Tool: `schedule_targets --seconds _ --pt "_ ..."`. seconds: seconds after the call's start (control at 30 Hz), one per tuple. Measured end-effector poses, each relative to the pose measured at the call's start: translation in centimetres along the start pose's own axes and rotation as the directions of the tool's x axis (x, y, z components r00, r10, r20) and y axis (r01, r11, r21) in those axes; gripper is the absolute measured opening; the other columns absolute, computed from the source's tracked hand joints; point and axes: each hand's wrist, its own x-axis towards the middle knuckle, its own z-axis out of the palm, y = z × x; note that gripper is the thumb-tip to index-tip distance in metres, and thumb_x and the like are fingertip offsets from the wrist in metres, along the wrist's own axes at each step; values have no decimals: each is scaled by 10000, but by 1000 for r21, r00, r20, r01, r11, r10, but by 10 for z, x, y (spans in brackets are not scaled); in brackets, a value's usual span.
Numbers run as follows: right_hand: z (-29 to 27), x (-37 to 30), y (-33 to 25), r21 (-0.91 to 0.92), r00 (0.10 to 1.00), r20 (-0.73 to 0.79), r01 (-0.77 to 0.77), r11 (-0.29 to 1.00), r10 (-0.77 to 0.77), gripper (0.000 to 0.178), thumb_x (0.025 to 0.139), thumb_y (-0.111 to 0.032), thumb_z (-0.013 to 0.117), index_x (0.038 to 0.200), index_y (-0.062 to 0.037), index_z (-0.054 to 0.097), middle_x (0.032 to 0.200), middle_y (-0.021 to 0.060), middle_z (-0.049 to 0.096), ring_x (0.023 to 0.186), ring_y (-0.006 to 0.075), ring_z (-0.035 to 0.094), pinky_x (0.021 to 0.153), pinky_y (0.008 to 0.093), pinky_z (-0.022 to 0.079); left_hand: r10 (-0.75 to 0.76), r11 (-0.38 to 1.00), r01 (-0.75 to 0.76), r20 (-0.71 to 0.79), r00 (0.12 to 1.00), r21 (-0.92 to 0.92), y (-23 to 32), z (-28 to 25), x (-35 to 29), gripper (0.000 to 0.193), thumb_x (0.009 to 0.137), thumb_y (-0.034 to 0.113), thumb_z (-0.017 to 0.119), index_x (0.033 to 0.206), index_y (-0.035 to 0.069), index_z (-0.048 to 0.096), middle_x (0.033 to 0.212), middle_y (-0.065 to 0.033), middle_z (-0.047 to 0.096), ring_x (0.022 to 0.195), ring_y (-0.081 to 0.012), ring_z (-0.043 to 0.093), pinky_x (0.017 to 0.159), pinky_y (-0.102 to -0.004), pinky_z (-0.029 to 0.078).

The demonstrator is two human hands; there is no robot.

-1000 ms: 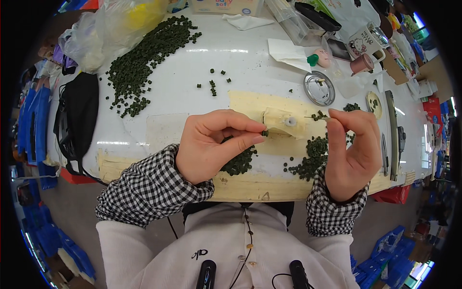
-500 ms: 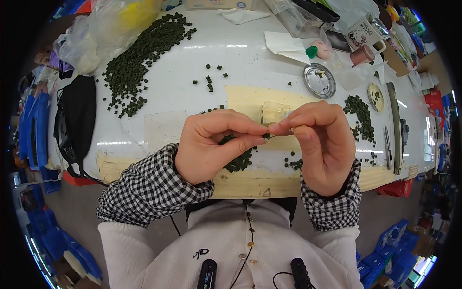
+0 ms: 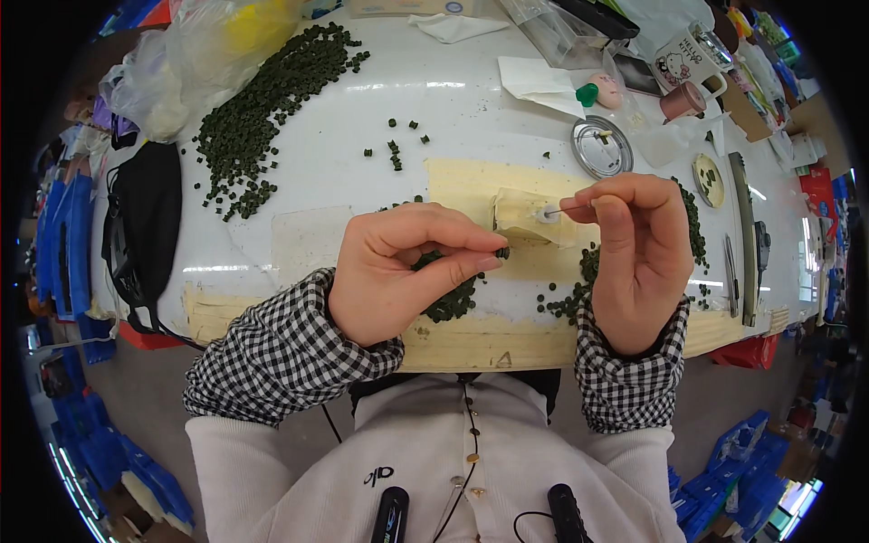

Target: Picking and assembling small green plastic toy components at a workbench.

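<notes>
My left hand (image 3: 407, 267) pinches a small dark green piece (image 3: 502, 253) between thumb and forefinger, above the near part of the table. Between the fingertips of my right hand (image 3: 634, 244) is a thin tool with a slim tip (image 3: 563, 211). That tip reaches a whitish dab (image 3: 547, 217) on a small block covered in cream tape (image 3: 516, 214); whether it touches cannot be told. Beneath my left hand lies a heap of the same green pieces (image 3: 451, 303), partly hidden. More loose pieces (image 3: 566, 303) lie beside my right wrist, which covers some of them.
A large green heap (image 3: 272, 109) spreads at the back left beside plastic bags (image 3: 181, 68). A black mask-like cloth (image 3: 145, 226) lies at the left. To the right are a round metal lid (image 3: 601, 149), a cup (image 3: 685, 65), tweezers (image 3: 730, 276) and a long grey bar (image 3: 742, 235).
My right hand has moved away from my left fingertips, rightward and slightly up, bringing the thin tool to the whitish dab. My left hand stays in place, still pinching the green piece.
</notes>
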Motion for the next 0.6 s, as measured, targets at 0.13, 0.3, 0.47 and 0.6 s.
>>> schedule_targets --seconds 0.13,0.3,0.47,0.6 --pt "-2 9 10 -415 974 114 225 882 -194 70 843 0 650 878 9 589 819 102 609 737 234 608 660 307 484 -5 1000 5 -17 1000 -5 1 1 0 205 819 -140 622 994 -42 665 973 -139 670 882 -162 634 796 -262 512" --pt "-3 9 11 -521 943 219 329 788 -249 143 779 20 682 910 -2 631 823 108 605 730 285 562 657 341 460 -6 1000 5 -33 999 -19 4 0 0 199 819 -139 622 979 -30 666 978 -138 672 913 -172 638 829 -275 514" --pt "-4 -7 -7 -427 970 137 242 871 -202 253 744 39 699 991 -19 686 841 96 614 737 255 562 654 333 454 22 998 -26 -72 997 -63 2 0 1 199 820 -136 627 981 -25 665 985 -135 674 927 -172 639 837 -279 514" --pt "6 -17 -10 -207 960 260 160 965 -104 329 737 51 705 1057 -25 693 859 83 622 741 226 565 657 307 464 28 997 -35 -92 995 -67 1 0 1 201 818 -129 637 985 -22 666 985 -129 673 925 -169 638 834 -276 514"
